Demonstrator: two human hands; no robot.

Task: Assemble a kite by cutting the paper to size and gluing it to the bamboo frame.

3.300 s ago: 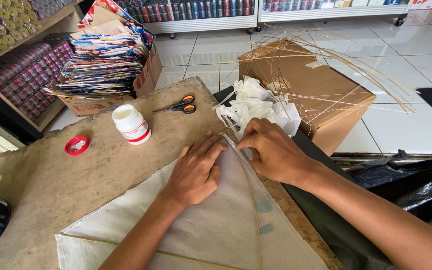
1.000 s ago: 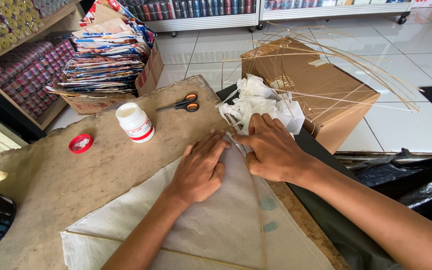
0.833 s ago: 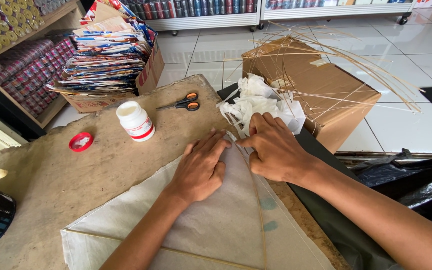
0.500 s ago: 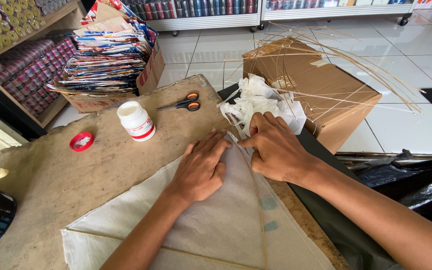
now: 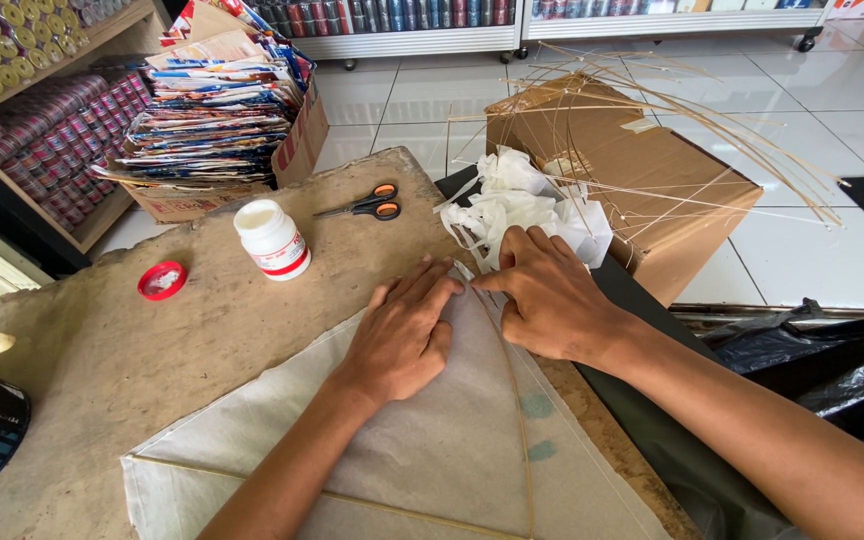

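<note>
Flat and spread, both hands, left (image 5: 399,335) and right (image 5: 549,293), palms down on the paper kite (image 5: 432,450).

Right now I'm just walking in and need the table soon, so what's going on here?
A person presses both hands, left hand and right hand, flat on the top corner of a pale paper kite lying on a worn board. An open white glue bottle, its red cap and scissors lie untouched beyond.

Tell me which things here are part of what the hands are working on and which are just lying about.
In use: left hand, right hand, paper kite, bamboo spine.
Lying about: open glue bottle, red cap, scissors, cardboard box, crumpled white paper.
</note>
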